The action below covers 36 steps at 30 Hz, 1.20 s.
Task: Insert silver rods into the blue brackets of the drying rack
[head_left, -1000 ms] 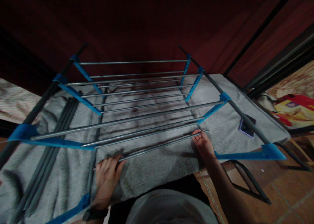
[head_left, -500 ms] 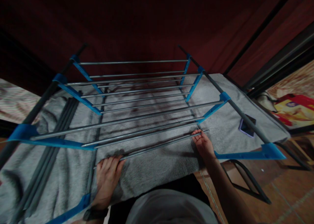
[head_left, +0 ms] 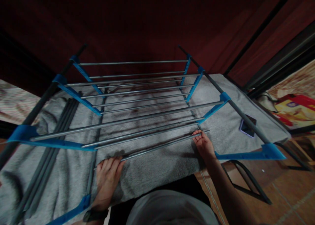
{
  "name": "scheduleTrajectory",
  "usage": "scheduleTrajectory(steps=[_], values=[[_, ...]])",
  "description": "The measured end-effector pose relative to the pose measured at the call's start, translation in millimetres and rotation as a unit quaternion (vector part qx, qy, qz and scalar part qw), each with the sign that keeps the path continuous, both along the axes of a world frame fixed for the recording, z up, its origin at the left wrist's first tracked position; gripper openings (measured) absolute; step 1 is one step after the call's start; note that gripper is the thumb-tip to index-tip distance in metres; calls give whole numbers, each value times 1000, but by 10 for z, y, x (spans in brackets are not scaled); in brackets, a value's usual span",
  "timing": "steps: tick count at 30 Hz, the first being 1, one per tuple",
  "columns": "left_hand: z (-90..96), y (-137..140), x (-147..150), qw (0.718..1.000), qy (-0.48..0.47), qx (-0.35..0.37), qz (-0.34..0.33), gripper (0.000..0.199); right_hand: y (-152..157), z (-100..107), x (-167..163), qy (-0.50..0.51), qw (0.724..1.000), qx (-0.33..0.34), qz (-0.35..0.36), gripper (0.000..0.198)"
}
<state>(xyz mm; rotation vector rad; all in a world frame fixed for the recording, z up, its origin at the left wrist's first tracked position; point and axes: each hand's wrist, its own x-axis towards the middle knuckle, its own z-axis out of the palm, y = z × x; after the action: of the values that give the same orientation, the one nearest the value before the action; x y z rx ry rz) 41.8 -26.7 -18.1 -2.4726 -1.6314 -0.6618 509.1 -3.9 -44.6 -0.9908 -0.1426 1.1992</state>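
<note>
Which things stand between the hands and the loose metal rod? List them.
Nothing visible does: the left hand and right hand both hold the loose metal rod near its ends. The rack's nearest fixed rod lies beyond it, not between.

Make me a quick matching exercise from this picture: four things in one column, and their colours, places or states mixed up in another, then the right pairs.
Things:
1. Phone
2. Brackets
3. Box
4. Thin rod

Descriptions:
A. Red and yellow
B. Held by the left hand and right hand
C. Lying on the gray blanket
D. Blue

Right pairs: 1-C, 2-D, 3-A, 4-B
</note>
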Motion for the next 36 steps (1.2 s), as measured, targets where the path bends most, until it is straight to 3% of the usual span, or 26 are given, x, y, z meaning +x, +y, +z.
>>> scheduleTrajectory(steps=[26,36], values=[[-39,4,-33,1000,10,12,-20,18,13,-24,7,9,1000,-4,-2,12],[-70,-10,-23,1000,-3,-2,9,24,1,-15,9,8,1000,-1,4,9]])
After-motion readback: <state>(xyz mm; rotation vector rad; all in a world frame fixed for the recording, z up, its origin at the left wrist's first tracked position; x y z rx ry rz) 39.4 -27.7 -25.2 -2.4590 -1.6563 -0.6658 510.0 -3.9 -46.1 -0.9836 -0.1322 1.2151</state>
